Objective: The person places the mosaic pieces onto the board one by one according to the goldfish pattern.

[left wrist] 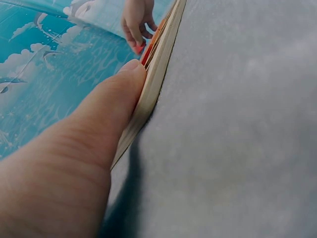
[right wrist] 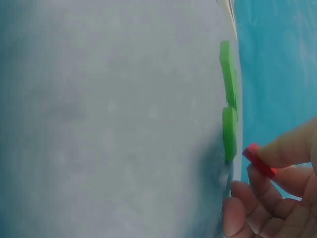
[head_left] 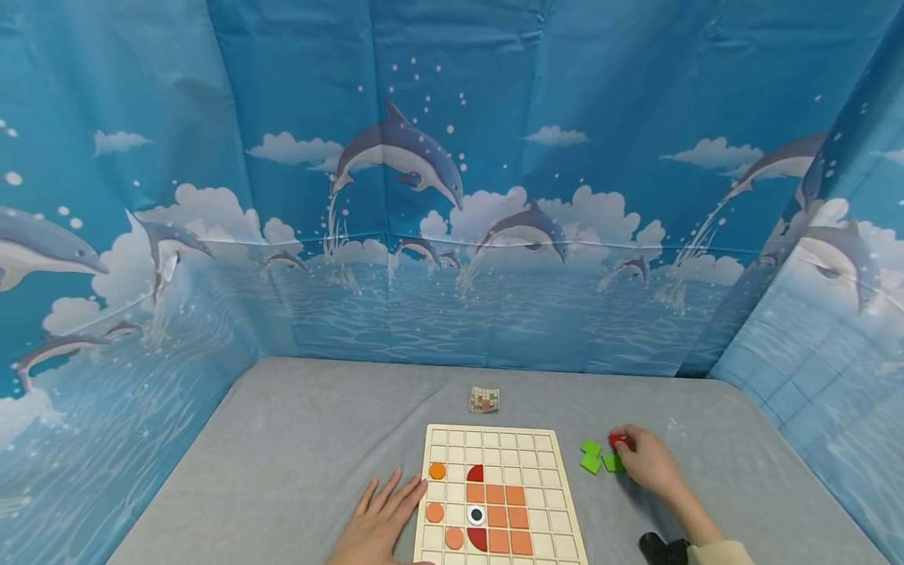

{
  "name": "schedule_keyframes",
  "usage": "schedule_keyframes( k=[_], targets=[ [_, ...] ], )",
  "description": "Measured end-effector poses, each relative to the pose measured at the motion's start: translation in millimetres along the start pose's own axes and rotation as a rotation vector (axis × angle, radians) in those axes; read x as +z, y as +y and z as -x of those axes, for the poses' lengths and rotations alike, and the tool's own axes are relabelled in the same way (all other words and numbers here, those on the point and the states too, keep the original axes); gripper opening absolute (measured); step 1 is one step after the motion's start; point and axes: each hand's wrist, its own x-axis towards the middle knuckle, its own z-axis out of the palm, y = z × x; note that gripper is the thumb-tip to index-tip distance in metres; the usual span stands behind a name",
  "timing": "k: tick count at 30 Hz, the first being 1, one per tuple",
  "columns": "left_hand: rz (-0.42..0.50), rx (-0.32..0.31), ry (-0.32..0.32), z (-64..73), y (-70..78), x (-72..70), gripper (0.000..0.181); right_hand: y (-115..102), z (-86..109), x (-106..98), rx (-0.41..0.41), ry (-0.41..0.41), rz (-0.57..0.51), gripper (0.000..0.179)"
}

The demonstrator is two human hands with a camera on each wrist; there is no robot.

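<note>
A pale wooden grid board (head_left: 490, 436) lies at the front of the table, bearing orange squares (head_left: 497, 494), orange discs (head_left: 437, 471), dark red quarter-rounds (head_left: 476, 538) and an eye piece (head_left: 476, 515). My left hand (head_left: 381, 518) rests at the board's left edge with fingers straight; its thumb (left wrist: 114, 94) touches the board's edge in the left wrist view. To the right of the board, my right hand (head_left: 648, 461) pinches a small red piece (right wrist: 259, 161) between thumb and fingers. Several green squares (head_left: 591, 464) lie just left of that hand.
A small patterned card (head_left: 484, 399) lies behind the board. Near the right sleeve (head_left: 720, 552) is a black object (head_left: 662, 549), partly cut off by the frame. A grey cloth (head_left: 318, 424) covers the table, and a dolphin-print curtain (head_left: 438, 314) hangs behind and at both sides.
</note>
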Motion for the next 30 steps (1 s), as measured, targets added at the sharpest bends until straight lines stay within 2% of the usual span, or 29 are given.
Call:
schedule_keyframes(
  k=[4,7,11,18,24,30],
  targets=[
    [-0.007,0.005,0.010,0.3,0.4,0.3,0.098,-1,4.0,-2,0.001,0.030,-0.020,0.022],
    [-0.031,0.024,0.041,0.6,0.9,0.1,0.096,-3,7.8,-5,0.006,0.045,-0.038,0.024],
    [-0.061,0.046,0.070,0.8,1.2,-0.1,0.096,-11,13.6,-9,0.005,0.038,-0.057,0.028],
    [-0.033,0.024,0.035,0.9,1.6,0.3,0.096,-25,22.7,-6,-0.009,-0.030,-0.138,0.026],
    [-0.049,0.030,0.049,1.3,0.3,2.7,0.095,-33,27.9,0,0.003,-0.065,-0.167,0.026],
    [-0.023,-0.004,-0.012,0.0,1.8,-0.1,0.097,-34,30.2,5,-0.027,-0.086,-0.183,0.026]
  ],
)
